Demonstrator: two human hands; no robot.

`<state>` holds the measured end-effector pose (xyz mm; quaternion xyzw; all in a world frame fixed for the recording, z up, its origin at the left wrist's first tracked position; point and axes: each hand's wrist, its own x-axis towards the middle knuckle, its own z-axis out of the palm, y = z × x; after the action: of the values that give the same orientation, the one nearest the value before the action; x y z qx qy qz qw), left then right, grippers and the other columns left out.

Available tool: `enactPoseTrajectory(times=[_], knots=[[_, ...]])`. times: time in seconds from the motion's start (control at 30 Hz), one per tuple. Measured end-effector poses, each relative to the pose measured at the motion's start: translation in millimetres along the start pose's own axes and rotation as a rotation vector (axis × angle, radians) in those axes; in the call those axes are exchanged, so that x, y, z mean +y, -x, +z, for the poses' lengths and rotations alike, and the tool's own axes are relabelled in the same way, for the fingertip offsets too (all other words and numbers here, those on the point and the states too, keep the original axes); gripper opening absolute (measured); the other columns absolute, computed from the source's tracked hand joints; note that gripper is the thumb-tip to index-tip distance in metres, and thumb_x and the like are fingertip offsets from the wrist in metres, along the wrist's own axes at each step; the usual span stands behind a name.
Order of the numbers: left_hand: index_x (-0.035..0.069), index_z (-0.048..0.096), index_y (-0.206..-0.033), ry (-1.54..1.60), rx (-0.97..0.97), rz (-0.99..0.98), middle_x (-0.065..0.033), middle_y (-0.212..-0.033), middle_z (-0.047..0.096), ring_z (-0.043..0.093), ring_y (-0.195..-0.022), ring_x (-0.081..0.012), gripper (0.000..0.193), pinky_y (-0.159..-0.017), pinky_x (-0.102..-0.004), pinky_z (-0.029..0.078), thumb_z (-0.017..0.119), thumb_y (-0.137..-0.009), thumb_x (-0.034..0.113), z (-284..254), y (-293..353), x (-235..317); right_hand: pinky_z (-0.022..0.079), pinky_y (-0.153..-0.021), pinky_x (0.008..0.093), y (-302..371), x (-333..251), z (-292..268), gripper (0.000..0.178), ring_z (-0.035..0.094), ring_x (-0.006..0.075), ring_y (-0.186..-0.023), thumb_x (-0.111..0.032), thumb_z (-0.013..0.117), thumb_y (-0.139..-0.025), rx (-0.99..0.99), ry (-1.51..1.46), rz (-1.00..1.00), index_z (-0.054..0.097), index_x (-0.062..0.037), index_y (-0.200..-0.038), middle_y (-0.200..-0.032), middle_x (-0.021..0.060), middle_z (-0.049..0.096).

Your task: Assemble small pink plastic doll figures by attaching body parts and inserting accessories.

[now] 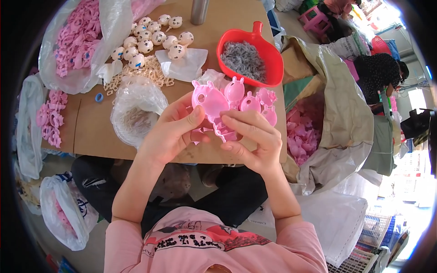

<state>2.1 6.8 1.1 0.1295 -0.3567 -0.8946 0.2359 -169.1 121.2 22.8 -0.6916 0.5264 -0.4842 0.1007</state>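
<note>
Over the near edge of the table, my left hand (180,120) grips a pink plastic shell part (209,102) with small ears and a round hole. My right hand (257,136) has its fingers and thumb closed at the part's lower right side, where a narrow strip hangs down. Just beyond my right hand lie several more pink animal-shaped parts (250,103). A clear plastic bag (136,109) with small pale pieces sits left of my left hand.
A red scoop-shaped basin (275,68) holds grey translucent pieces. Several cream spotted balls (145,46) lie near small beige parts (145,73). Bags of pink parts stand at the far left (82,36) and right (302,132). A metal cylinder (199,11) stands at the back. Another person (375,73) works at right.
</note>
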Motion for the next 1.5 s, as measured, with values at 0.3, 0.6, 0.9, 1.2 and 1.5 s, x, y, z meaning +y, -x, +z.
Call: enactPoseTrajectory(times=[0.3,0.6,0.9,1.2,1.5], knots=[[0.007,0.047,-0.131,-0.016,0.019,0.003,-0.0037,-0.112,0.062,0.063,-0.093,-0.0123,0.045,-0.070,-0.0254,0.055,0.061,-0.092,0.025,1.7,-8.2,6.5,0.051,-0.079,0.0297,-1.5,1.3,1.9,0.038,0.063,0.0243,-0.096,-0.013,0.076,-0.075,0.057,0.055,0.001,0.067,0.0032,-0.108,-0.112,0.0155,0.064],[0.008,0.026,-0.146,-2.123,0.325,0.362,-0.0151,-0.129,0.052,0.042,-0.130,-0.0293,0.104,-0.108,-0.0546,0.024,0.083,-0.062,0.032,-6.1,8.1,2.1,0.052,-0.077,0.0318,24.9,41.2,36.7,0.035,0.064,0.0233,-0.089,-0.002,0.076,-0.070,0.221,0.261,0.064,0.069,-0.0022,-0.104,-0.108,0.0097,0.065],[0.008,0.018,-0.148,-2.271,0.296,0.218,-0.0110,-0.124,0.054,0.041,-0.129,-0.0268,0.100,-0.108,-0.0612,0.014,0.077,-0.067,0.015,-29.0,-17.7,-31.3,0.028,-0.102,0.0453,37.7,65.9,47.0,0.023,0.059,0.0159,-0.098,-0.020,0.077,-0.068,0.171,0.615,-0.064,0.069,-0.0140,-0.089,-0.105,-0.0052,0.065],[0.014,0.023,-0.147,-2.250,0.302,0.230,-0.0133,-0.138,0.046,0.035,-0.135,-0.0293,0.092,-0.109,-0.0605,0.011,0.076,-0.073,0.024,-15.6,-17.9,-10.4,0.049,-0.083,0.0362,89.8,165.1,-115.0,0.027,0.061,0.0288,-0.096,-0.003,0.061,-0.075,0.563,0.825,0.438,0.069,-0.0053,-0.100,-0.103,0.0114,0.067],[0.014,0.040,-0.140,-1.972,0.113,0.344,-0.0059,-0.138,0.048,0.038,-0.132,-0.0288,0.072,-0.111,-0.0542,0.015,0.073,-0.076,0.022,24.9,-13.1,-5.9,0.047,-0.090,0.0536,149.8,290.1,-98.4,0.057,0.046,0.0423,-0.123,-0.012,0.058,-0.078,-0.045,1.013,0.997,0.046,-0.0234,-0.132,-0.149,0.0192,0.027]])
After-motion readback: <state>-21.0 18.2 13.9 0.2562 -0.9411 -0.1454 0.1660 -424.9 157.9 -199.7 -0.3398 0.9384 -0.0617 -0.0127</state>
